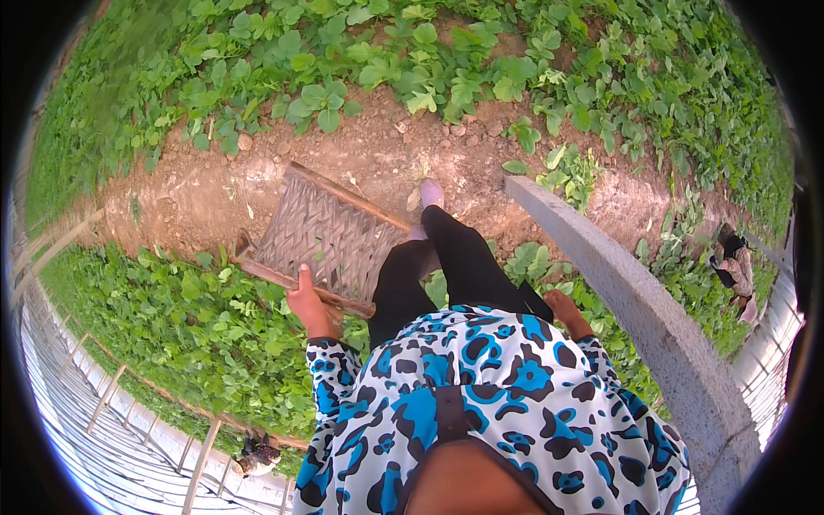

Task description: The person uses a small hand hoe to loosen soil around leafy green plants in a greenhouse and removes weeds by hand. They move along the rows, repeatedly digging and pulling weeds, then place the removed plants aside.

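My left hand (311,308) grips the near wooden rail of a woven-seat stool (328,235), its thumb lying over the edge of the webbing. The stool hangs tilted at my left, beside my legs, with its far rail close to my shoes. My right hand (562,308) is low at my right side, by my thigh and near a concrete post; its fingers are partly hidden, and a dark piece of cloth or clothing lies beside it. One pink shoe (431,193) stands on the bare soil path.
Leafy green plants (193,322) grow on both sides of the soil path (360,154). A concrete post (618,283) rises close at my right. One person (737,267) is at the far right, another (259,452) at the lower left. Greenhouse framing stands behind.
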The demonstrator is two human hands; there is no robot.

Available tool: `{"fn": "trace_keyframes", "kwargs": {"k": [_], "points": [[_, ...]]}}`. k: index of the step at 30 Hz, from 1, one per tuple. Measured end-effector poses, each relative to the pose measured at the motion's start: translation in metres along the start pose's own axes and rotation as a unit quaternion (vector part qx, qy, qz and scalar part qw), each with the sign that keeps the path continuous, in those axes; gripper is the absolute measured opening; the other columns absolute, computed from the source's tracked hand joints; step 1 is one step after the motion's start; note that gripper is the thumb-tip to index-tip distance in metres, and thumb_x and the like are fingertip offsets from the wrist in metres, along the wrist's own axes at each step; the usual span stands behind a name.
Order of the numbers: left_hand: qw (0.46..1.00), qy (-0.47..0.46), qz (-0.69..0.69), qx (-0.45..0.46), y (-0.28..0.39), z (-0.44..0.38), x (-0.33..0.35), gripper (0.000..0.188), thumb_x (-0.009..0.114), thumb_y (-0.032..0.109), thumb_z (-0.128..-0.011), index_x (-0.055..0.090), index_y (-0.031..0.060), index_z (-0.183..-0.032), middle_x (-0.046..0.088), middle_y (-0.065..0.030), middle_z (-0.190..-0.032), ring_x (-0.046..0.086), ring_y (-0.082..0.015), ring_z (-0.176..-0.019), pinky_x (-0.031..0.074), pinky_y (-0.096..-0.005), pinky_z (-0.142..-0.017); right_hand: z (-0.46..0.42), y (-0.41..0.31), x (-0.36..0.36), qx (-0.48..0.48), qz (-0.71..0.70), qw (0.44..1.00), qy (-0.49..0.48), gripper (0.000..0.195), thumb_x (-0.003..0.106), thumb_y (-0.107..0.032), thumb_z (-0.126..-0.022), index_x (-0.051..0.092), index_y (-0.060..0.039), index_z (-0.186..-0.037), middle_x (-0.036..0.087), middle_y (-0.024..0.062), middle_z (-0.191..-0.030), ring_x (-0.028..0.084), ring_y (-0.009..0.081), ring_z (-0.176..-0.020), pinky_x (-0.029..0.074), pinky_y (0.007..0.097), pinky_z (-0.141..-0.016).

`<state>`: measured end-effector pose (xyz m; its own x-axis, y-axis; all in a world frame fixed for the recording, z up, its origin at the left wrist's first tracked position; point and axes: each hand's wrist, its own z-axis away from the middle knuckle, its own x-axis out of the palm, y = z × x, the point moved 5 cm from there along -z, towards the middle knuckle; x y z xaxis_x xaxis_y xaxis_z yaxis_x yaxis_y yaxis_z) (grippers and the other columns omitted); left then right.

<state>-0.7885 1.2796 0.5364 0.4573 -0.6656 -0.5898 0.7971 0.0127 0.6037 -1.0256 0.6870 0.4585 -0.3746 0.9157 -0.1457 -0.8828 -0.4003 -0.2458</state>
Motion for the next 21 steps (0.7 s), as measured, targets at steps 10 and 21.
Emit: {"fn": "trace_keyframes", "kwargs": {"k": [10, 21], "points": [[0.998, 0.055, 0.004, 0.019, 0.004, -0.071, -0.044, 0.051, 0.072, 0.033, -0.084, 0.059, -0.0121, -0.106, 0.063, -0.0150, -0.095, 0.057, -0.0230, -0.074, 0.049, -0.0365, -0.067, -0.031, -0.052, 0.018, 0.111, -0.081, 0.988, 0.066, 0.023, 0.054, -0.027, -0.093, 0.057, -0.0061, -0.102, 0.067, 0.0122, -0.089, 0.066, 0.0214, -0.081, 0.054, 0.0363, -0.069], [0.988, 0.093, -0.099, 0.077, 0.012, -0.165, -0.103, 0.055, 0.074, 0.030, -0.082, 0.055, -0.0121, -0.112, 0.063, -0.0213, -0.098, 0.060, -0.0283, -0.081, 0.049, -0.0381, -0.074, -0.124, -0.308, 0.064, -0.103, 0.139, 0.979, 0.108, 0.029, 0.054, -0.027, -0.089, 0.056, -0.0055, -0.108, 0.070, 0.0128, -0.082, 0.066, 0.0330, -0.084, 0.050, 0.0414, -0.077]]}}
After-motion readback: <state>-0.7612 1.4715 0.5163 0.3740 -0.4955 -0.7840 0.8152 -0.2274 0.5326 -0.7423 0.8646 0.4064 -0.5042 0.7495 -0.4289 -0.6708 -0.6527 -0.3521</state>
